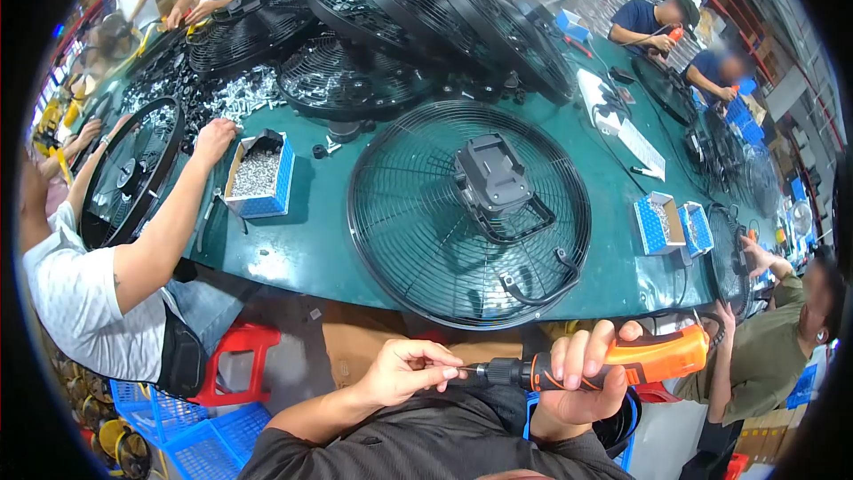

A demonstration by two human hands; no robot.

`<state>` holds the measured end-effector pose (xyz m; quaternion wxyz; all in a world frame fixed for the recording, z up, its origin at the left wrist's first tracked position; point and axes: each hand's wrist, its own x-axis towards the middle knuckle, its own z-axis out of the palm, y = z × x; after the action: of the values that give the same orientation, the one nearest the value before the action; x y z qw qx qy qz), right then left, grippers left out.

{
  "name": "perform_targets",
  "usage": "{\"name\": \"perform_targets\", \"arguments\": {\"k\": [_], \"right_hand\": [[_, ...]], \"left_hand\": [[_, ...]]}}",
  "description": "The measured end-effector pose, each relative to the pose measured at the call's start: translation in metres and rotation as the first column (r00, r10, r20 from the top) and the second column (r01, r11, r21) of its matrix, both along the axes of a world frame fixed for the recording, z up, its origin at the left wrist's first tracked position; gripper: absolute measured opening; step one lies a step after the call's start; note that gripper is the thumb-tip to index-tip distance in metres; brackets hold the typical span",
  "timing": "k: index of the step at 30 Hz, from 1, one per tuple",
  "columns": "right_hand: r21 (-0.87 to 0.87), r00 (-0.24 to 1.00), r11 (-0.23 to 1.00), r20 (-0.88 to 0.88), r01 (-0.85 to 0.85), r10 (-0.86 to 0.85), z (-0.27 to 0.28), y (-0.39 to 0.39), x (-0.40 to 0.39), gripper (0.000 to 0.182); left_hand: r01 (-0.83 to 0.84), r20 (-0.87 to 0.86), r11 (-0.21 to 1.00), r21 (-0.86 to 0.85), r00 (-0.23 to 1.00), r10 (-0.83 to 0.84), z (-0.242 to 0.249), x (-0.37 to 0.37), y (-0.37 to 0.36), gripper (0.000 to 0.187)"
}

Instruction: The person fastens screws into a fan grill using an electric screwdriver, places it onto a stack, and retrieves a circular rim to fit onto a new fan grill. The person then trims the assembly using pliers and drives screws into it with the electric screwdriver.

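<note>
We sit or stand at a green work table [311, 258], where a black fan with a round wire guard [471, 213] lies flat in front of us, its boxy black motor housing [498, 169] facing up, presumably so that the housing is open to reach and the wide guard carries it steadily. On the near side of the fan, off the table, our right hand [586, 378] is closed around an orange and black power screwdriver [657, 356], held level with its nose towards our left hand [413, 373]. The left thumb and forefinger are pinched on the thin metal bit [469, 369], probably to steady or feel the tip; whether a screw is there too, we cannot tell. Left of the fan stands an open blue-and-white cardboard box of small metal parts [258, 173], and right of it two smaller blue-and-white boxes [671, 227], open at the top, it seems, for easy picking. Beyond the fan, more black round fans [391, 44] lean in an overlapping heap, likely stacked to save room. To the fan's left, a person in a pale patterned shirt [89, 276] has one hand near loose silver pieces [249, 93], apart from ours
</note>
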<state>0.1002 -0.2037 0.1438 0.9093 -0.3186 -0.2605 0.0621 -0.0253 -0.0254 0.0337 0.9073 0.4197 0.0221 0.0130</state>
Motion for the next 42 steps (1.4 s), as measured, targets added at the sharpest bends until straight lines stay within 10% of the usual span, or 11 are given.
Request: {"name": "perform_targets", "arguments": {"k": [8,14,16,25,27,30,33,42], "right_hand": [[-0.039,0.999,0.999,-0.042,0.008,-0.009,-0.001,-0.001,0.004,0.042],[-0.114,0.993,0.993,-0.110,0.019,-0.031,-0.001,-0.003,0.004,0.047],[-0.132,0.996,0.991,-0.080,0.038,-0.049,-0.009,0.001,0.005,0.049],[-0.192,0.995,0.976,-0.013,-0.103,0.103,-0.028,0.025,-0.002,0.054],[-0.142,0.980,0.981,0.126,-0.135,0.153,-0.031,0.038,0.006,0.056],[-0.178,0.951,0.975,0.254,-0.132,0.175,-0.023,0.060,0.007,0.050],[-0.148,0.899,0.987,0.421,-0.063,0.121,-0.030,0.082,0.011,0.051],[-0.239,0.855,0.962,0.465,-0.130,0.231,-0.035,0.111,0.028,0.053]], "left_hand": [[-0.119,0.085,0.989,0.091,0.990,0.111,-0.004,0.003,-0.008,0.017],[-0.173,0.128,0.821,0.545,0.984,0.122,0.020,0.004,-0.002,0.016],[-0.078,-0.062,0.911,0.405,0.992,0.112,0.019,-0.003,-0.002,0.016],[-0.168,0.092,0.820,0.548,0.986,0.141,-0.012,-0.013,0.019,0.020],[-0.285,0.181,0.722,0.631,0.959,0.221,-0.015,-0.006,0.027,0.026],[-0.488,0.439,0.133,0.863,0.853,0.281,-0.016,0.002,0.052,0.064],[-0.527,0.544,-0.151,0.836,0.761,0.354,-0.018,0.016,0.072,0.089],[-0.521,0.561,-0.215,0.826,0.724,0.401,-0.037,0.027,0.080,0.090]]}}
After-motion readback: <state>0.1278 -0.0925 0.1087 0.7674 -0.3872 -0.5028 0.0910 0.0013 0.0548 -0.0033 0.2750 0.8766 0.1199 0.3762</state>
